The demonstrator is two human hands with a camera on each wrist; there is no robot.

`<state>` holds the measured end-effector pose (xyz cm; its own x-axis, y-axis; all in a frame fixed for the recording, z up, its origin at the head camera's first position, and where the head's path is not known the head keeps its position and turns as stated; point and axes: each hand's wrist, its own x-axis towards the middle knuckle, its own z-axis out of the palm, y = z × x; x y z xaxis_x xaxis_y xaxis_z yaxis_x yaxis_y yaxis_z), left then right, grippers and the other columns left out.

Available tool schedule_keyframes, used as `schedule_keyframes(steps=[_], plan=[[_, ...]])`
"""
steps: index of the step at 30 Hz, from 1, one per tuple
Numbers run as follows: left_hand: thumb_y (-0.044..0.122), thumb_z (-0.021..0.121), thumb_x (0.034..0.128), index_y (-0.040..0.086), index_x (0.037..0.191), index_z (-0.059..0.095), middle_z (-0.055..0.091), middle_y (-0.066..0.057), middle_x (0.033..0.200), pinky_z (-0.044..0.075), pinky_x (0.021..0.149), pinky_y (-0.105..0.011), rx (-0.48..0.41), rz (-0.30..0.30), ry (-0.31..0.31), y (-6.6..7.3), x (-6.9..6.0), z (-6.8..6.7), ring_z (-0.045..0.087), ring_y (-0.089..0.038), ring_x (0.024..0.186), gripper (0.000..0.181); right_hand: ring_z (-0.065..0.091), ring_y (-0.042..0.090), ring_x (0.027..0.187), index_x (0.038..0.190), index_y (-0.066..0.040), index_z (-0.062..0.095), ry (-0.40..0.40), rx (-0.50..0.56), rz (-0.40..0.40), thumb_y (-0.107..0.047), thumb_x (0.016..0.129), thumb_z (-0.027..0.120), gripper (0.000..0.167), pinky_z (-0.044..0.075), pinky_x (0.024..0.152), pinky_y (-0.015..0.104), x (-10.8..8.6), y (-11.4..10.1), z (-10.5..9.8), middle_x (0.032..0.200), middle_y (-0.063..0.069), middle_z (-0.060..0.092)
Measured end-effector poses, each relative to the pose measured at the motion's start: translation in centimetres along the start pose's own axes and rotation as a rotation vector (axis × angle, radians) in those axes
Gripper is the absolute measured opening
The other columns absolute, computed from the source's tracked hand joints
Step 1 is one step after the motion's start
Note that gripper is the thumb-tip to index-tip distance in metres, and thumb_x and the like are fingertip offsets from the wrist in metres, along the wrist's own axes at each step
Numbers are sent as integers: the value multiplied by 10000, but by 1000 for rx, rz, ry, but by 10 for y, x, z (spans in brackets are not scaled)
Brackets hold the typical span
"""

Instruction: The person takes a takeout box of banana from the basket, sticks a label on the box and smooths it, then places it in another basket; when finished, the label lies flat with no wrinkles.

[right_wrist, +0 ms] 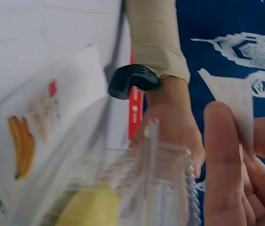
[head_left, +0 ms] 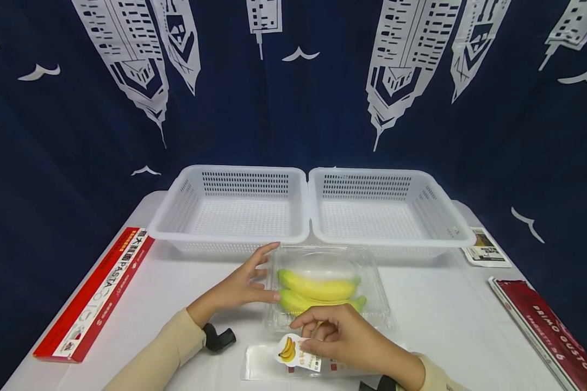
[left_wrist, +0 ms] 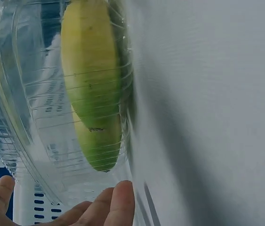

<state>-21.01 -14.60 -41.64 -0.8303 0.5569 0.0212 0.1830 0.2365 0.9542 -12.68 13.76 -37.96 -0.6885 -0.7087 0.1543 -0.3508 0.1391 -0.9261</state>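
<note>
A clear plastic clamshell box [head_left: 379,288] with yellow-green bananas [head_left: 318,287] inside sits in front of me, lid down. My left hand [head_left: 247,288] is at its left side, fingers spread, thumb touching or nearly touching the box. In the left wrist view, fingertips [left_wrist: 122,197] show close to the box's base. Over the box's front edge, my right hand [head_left: 347,334] pinches a white banana sticker [head_left: 289,350] between thumb and index finger. The right wrist view shows this sticker [right_wrist: 239,94] edge-on. Beneath that hand lies a sticker sheet [head_left: 256,369], partly covered.
Two white perforated baskets [head_left: 230,239] [head_left: 396,239] stand side by side at the back. A red pasta box [head_left: 95,293] lies on the left, a dark red spaghetti pack [head_left: 548,331] on the right. A small printed packet [head_left: 486,250] is near the right basket.
</note>
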Motion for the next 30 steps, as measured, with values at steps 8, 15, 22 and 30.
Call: schedule_keyframes(steps=[8, 15, 22, 30], plan=[[232, 858, 916, 219, 1701, 252, 112, -230, 1774, 332, 1141, -809, -2, -14, -7, 1, 5, 3, 224, -705, 1497, 992, 450, -4, 607, 1160, 108, 730, 0, 94, 91, 2, 1003, 676, 197, 456, 624, 179, 3, -11, -18, 1013, 64, 720], [255, 855, 905, 202, 1696, 256, 136, -157, 1781, 297, 1168, -803, -23, 6, -18, -4, 6, 6, 249, -679, 1505, 993, 707, 99, 739, 997, 106, 626, 60, 141, 201, 14, 983, 681, 108, 654, 723, 325, 7, -26, -36, 954, 58, 709], [273, 857, 912, 184, 1703, 225, 130, -134, 1787, 284, 1199, -771, -32, 29, -33, -4, 7, 8, 259, -651, 1519, 1016, 753, 181, 831, 965, 135, 624, 81, 124, 287, 3, 994, 667, 141, 667, 815, 477, 16, -33, -64, 908, 76, 726], [222, 848, 914, 180, 1702, 222, 118, -145, 1786, 256, 1223, -753, -32, 26, -29, -5, 8, 8, 244, -645, 1528, 1007, 707, 142, 771, 1037, 67, 706, 9, 142, 407, -1, 998, 678, 84, 652, 747, 306, 31, -38, -93, 847, 69, 717]])
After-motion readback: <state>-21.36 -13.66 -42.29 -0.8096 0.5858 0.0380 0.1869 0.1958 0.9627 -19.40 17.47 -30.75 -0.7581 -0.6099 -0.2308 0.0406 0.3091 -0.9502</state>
